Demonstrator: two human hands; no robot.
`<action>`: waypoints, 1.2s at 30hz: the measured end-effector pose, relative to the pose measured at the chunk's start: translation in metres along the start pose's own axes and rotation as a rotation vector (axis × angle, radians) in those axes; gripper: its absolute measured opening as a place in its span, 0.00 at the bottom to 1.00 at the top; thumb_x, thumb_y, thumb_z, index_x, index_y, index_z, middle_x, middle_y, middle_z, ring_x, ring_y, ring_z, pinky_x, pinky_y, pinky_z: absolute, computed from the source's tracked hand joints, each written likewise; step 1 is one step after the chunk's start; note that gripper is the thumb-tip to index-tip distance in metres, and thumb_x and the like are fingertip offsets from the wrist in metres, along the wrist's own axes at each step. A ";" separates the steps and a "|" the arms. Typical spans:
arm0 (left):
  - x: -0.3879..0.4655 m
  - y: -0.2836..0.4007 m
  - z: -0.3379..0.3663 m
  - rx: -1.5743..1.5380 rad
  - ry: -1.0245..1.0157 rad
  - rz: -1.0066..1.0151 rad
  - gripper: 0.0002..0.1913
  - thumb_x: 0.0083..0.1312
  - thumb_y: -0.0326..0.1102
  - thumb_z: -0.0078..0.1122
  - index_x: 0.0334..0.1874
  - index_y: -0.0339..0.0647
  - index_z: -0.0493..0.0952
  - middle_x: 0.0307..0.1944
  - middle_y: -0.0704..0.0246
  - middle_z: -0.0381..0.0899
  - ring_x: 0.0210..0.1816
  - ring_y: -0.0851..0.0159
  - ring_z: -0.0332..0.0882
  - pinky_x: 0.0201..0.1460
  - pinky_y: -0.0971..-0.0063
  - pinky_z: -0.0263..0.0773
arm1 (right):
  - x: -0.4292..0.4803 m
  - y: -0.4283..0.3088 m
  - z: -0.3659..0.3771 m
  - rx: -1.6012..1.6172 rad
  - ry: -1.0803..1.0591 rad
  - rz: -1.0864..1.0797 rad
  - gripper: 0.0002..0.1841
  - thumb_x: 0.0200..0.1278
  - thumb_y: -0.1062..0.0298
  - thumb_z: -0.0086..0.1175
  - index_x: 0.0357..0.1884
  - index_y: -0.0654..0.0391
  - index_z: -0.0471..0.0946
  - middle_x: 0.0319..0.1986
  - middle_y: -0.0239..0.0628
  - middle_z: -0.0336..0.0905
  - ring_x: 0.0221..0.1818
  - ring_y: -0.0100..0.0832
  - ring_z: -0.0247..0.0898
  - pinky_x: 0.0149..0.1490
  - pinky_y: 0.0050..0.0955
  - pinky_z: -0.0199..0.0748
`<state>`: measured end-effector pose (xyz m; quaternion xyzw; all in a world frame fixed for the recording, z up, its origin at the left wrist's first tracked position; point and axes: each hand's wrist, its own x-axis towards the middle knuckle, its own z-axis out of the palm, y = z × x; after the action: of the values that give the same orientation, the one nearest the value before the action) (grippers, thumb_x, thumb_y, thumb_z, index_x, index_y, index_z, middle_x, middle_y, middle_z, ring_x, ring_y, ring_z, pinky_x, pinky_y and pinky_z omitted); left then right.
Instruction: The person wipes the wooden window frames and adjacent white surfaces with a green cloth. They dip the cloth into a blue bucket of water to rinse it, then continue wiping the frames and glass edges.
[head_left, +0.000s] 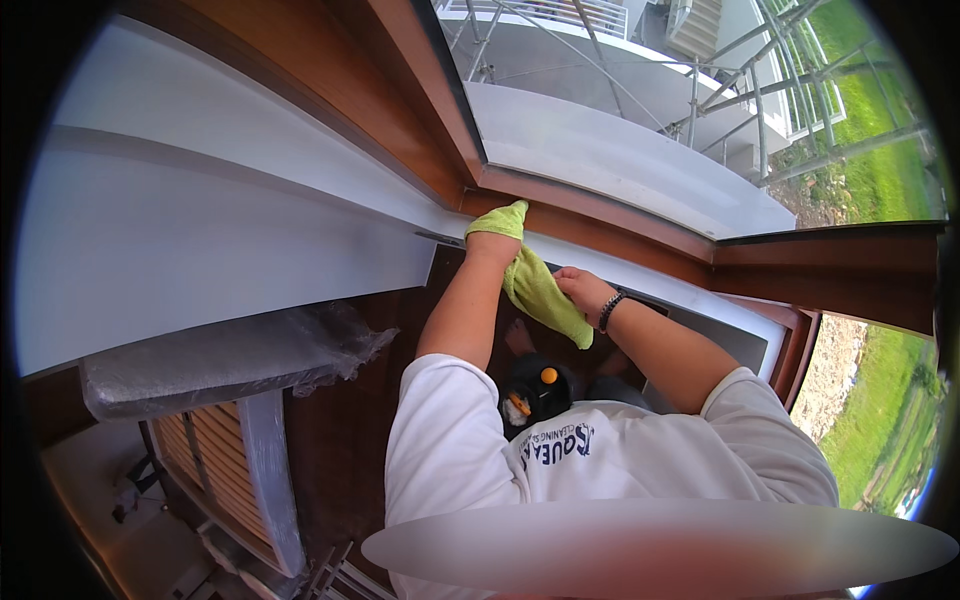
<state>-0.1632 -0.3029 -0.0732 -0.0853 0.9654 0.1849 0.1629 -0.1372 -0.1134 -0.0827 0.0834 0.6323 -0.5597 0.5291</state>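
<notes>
A yellow-green cloth (547, 292) wraps over my left hand (498, 225), which presses it against the inner corner of the brown wooden window frame (585, 225). The cloth's loose end hangs down to the right. Close beside that hanging part is my right hand (581, 289), its fingers bent near the cloth's edge; whether they pinch it cannot be told. A dark bracelet circles my right wrist. At my waist is a black pouch (536, 386) with an orange-handled tool (519, 405) and an orange round knob.
Window glass fills the upper right, with metal scaffolding (694, 105) and a white building outside. A white wall (225, 225) stands at left. Below it are a plastic-wrapped mattress (225, 367) and a slatted bed frame (225, 465). Another person (131, 491) is far off at lower left.
</notes>
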 end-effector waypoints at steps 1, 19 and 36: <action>-0.001 -0.018 -0.006 -0.013 0.028 -0.051 0.17 0.62 0.35 0.38 0.52 0.47 0.69 0.44 0.57 0.75 0.44 0.53 0.74 0.46 0.60 0.68 | 0.013 -0.007 0.016 -0.017 -0.013 -0.005 0.10 0.56 0.65 0.45 0.38 0.57 0.73 0.30 0.33 0.74 0.32 0.26 0.69 0.39 0.25 0.68; 0.001 -0.018 -0.006 -0.191 0.074 -0.491 0.21 0.58 0.31 0.45 0.56 0.41 0.62 0.43 0.54 0.76 0.45 0.52 0.75 0.45 0.61 0.71 | 0.016 -0.021 0.043 -0.019 -0.017 0.027 0.11 0.57 0.64 0.44 0.39 0.58 0.72 0.33 0.37 0.73 0.33 0.31 0.70 0.39 0.31 0.69; 0.019 -0.016 -0.012 -0.327 0.065 -0.524 0.22 0.56 0.31 0.44 0.56 0.38 0.62 0.45 0.50 0.74 0.46 0.50 0.74 0.49 0.61 0.69 | 0.009 -0.035 0.026 0.085 -0.030 -0.024 0.07 0.57 0.69 0.45 0.36 0.57 0.71 0.30 0.33 0.73 0.32 0.27 0.70 0.39 0.29 0.71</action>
<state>-0.1806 -0.3244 -0.0744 -0.3620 0.8728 0.2868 0.1580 -0.1505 -0.1505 -0.0629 0.0898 0.6009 -0.5935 0.5279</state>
